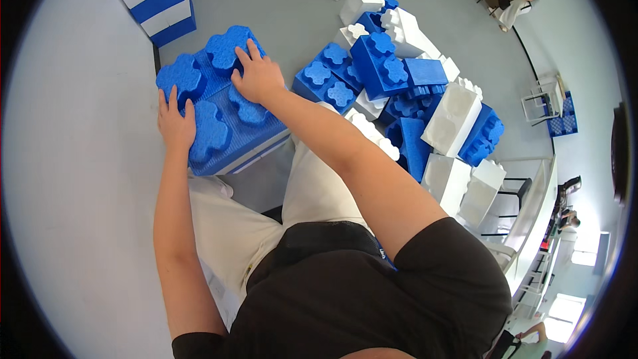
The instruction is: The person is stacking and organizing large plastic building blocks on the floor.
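Observation:
Large blue foam building blocks point(222, 87) with flower-shaped studs top a stack in front of me, beside the pale wall. White and blue layers show below them on the stack's near side. My left hand point(176, 118) rests on the left edge, its fingers spread over two studs. On the far right stud lies my right hand point(258, 72), fingers apart, palm down. Neither hand is closed around a block. The undersides of the studs and part of the stack are hidden.
A loose heap of blue blocks point(381, 67) and white blocks point(453, 119) lies on the grey floor to the right. Another striped stack point(154, 2) stands against the wall at the upper left. A white table point(531, 209) is at the right; people are farther off.

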`<state>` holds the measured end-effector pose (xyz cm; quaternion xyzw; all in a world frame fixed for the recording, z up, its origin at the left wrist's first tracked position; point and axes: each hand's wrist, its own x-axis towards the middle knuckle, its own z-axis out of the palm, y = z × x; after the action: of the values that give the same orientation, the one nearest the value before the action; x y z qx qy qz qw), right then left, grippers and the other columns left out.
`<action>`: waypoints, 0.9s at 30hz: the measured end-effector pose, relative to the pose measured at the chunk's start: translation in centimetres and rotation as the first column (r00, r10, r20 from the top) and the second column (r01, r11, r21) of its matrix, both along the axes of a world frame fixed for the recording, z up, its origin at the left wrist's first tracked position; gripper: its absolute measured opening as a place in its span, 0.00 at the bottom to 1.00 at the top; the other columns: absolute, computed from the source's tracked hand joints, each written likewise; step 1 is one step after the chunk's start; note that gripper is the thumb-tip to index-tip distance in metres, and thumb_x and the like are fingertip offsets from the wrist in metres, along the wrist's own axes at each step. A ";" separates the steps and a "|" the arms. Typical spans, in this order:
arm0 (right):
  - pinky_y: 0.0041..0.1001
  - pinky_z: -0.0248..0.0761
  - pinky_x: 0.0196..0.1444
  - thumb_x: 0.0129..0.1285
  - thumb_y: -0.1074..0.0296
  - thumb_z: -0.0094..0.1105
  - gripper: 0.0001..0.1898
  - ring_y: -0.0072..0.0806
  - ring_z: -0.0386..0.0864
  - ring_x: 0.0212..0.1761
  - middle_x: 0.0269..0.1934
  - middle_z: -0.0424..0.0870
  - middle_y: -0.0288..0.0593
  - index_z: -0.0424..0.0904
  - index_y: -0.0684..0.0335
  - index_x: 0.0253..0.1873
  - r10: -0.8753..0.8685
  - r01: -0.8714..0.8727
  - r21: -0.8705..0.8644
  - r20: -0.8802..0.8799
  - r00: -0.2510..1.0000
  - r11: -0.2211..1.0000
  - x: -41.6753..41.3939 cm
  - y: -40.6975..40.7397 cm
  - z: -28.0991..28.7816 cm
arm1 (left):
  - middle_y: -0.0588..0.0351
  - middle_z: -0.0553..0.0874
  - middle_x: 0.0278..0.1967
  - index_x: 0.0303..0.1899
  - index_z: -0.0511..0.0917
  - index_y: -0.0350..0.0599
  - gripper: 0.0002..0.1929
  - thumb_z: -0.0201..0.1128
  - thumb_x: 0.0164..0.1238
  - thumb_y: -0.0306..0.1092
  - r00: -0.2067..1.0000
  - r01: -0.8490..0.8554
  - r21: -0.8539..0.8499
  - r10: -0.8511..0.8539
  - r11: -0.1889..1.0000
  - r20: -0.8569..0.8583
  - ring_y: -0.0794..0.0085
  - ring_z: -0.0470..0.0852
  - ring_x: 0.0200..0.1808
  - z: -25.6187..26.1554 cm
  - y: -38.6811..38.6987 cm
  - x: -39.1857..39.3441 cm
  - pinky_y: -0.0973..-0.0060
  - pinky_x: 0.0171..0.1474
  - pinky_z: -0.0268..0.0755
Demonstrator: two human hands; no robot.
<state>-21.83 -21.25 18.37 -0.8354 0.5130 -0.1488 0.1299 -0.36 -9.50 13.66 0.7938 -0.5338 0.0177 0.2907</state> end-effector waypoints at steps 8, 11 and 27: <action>0.46 0.72 0.65 0.69 0.51 0.51 0.32 0.54 0.76 0.65 0.79 0.56 0.54 0.64 0.52 0.76 0.003 -0.005 0.031 0.044 0.999 1.000 -0.2 0.2 0.4 | 0.42 0.57 0.79 0.74 0.67 0.55 0.29 0.57 0.74 0.46 0.996 -0.005 0.034 0.008 0.999 -0.088 0.44 0.64 0.75 0.8 0.3 -0.6 0.55 0.73 0.62; 0.46 0.72 0.65 0.69 0.51 0.51 0.32 0.54 0.76 0.65 0.79 0.56 0.55 0.64 0.52 0.76 -0.001 -0.001 0.026 0.043 0.999 1.000 -0.2 0.0 0.3 | 0.43 0.56 0.79 0.75 0.66 0.54 0.29 0.56 0.75 0.46 0.997 0.002 0.041 0.001 0.999 -0.075 0.45 0.62 0.76 1.0 0.3 -0.6 0.55 0.74 0.61; 0.47 0.71 0.66 0.68 0.52 0.51 0.32 0.55 0.76 0.64 0.79 0.57 0.56 0.65 0.55 0.75 -0.011 0.005 0.047 0.110 0.994 0.999 -0.5 -0.1 0.0 | 0.45 0.56 0.79 0.75 0.65 0.59 0.29 0.54 0.76 0.48 0.962 -0.203 0.347 0.120 0.916 0.247 0.42 0.56 0.78 3.4 -0.3 -2.9 0.33 0.73 0.52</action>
<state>-22.33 -21.30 18.38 -0.8206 0.5117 -0.1831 0.1767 -3.22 -9.76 17.08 0.8690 -0.4885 0.0290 0.0730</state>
